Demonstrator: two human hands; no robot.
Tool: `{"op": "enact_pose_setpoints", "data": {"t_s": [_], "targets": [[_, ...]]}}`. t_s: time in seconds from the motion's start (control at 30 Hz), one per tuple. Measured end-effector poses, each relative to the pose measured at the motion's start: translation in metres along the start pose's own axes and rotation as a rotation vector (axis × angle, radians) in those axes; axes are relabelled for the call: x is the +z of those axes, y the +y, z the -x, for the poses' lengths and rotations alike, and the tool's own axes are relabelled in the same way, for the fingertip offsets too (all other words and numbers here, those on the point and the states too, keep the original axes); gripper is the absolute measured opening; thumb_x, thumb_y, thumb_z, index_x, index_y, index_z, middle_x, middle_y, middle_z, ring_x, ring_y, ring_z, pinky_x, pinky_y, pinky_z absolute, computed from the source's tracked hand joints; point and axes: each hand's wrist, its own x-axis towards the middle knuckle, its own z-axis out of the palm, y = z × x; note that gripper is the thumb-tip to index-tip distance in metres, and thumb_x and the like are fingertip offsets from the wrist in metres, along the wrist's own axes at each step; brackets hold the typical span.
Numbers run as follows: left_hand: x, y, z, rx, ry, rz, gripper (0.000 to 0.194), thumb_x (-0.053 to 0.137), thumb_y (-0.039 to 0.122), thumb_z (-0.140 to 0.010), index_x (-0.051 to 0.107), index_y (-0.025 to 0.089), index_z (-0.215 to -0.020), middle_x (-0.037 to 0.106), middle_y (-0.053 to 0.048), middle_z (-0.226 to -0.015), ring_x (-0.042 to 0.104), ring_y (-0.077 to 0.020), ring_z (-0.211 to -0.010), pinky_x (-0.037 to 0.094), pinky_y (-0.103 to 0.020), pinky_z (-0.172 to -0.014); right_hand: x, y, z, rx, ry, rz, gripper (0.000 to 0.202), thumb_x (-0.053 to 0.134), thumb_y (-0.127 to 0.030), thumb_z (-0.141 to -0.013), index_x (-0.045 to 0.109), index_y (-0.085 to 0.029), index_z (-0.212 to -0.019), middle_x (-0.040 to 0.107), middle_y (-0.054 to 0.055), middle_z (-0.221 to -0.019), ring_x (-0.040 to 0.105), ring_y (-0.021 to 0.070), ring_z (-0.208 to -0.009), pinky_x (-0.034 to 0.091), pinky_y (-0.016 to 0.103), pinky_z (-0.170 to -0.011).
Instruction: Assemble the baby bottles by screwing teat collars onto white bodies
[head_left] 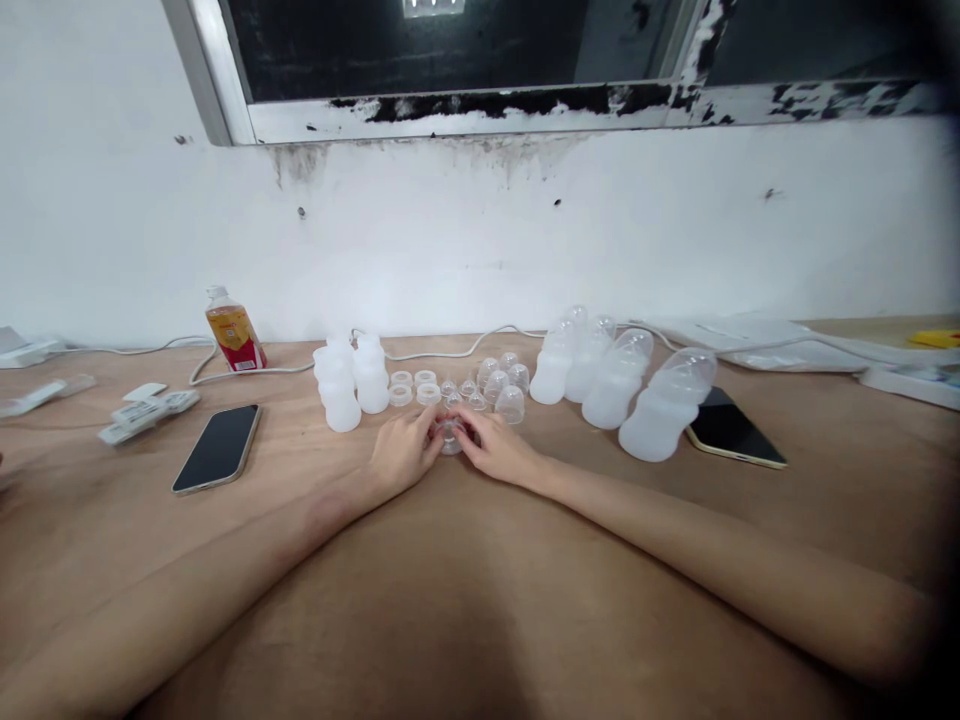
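My left hand (405, 450) and my right hand (501, 448) meet at the middle of the table, fingers closed around a small clear bottle collar (450, 440). Whether a teat sits inside it is hard to make out. Just behind my fingers stand several clear teats (468, 388). More white screw collars (401, 392) are stacked to their left, and clear dome caps (510, 404) cluster to their right. Frosted baby bottle bodies (342, 400) without tops stand left of my left hand. On the right, several baby bottles (651, 428) have clear domes on top.
A dark phone (217, 448) lies at left, near white plastic packs (148, 414) and a drink bottle (237, 332). Another phone (735, 428) lies partly behind the right-hand bottles. A white cable (450, 355) runs along the wall. Plastic wrapping (750, 340) lies at back right.
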Motion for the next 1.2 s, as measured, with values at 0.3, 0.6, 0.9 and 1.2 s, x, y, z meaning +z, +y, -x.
{"op": "enact_pose_setpoints", "data": {"t_s": [0.3, 0.6, 0.9, 1.2], "targets": [[-0.028, 0.005, -0.007, 0.092, 0.01, -0.118, 0.03, 0.034, 0.044, -0.081, 0.049, 0.019, -0.09, 0.059, -0.004, -0.085, 0.054, -0.0189, -0.08, 0.04, -0.028, -0.064, 0.001, 0.002, -0.003, 0.04, 0.042, -0.062, 0.02, 0.034, -0.016, -0.081, 0.048, -0.017, -0.095, 0.058, 0.005, -0.079, 0.054, 0.0141, -0.069, 0.04, 0.027, -0.064], [-0.102, -0.068, -0.031, -0.122, -0.134, -0.342, 0.049, 0.055, 0.042, -0.066, 0.048, 0.017, -0.107, 0.049, -0.011, -0.105, 0.046, -0.0274, -0.096, 0.038, -0.035, -0.075, -0.007, 0.002, -0.005, 0.302, 0.003, -0.472, 0.041, 0.031, -0.013, -0.077, 0.043, -0.022, -0.116, 0.054, -0.001, -0.062, 0.049, 0.009, -0.052, 0.041, 0.021, -0.047], [-0.116, -0.079, -0.029, -0.193, -0.326, -0.283, 0.055, 0.057, 0.025, -0.063, 0.037, 0.018, -0.114, 0.059, -0.007, -0.093, 0.054, -0.0213, -0.086, 0.038, -0.026, -0.067, -0.005, 0.008, -0.005, 0.411, 0.053, -0.688, 0.035, 0.041, -0.034, -0.078, 0.045, -0.024, -0.112, 0.056, 0.001, -0.075, 0.051, 0.0085, -0.054, 0.043, 0.02, -0.045], [-0.097, -0.038, -0.027, -0.004, -0.228, 0.046, 0.046, 0.061, 0.029, -0.06, 0.048, 0.021, -0.103, 0.058, -0.003, -0.093, 0.054, -0.0179, -0.084, 0.041, -0.026, -0.068, -0.005, 0.006, -0.008, 0.507, 0.173, -0.963, 0.04, 0.049, -0.027, -0.074, 0.038, -0.027, -0.112, 0.047, 0.003, -0.095, 0.058, 0.0125, -0.073, 0.047, 0.02, -0.049]]}}
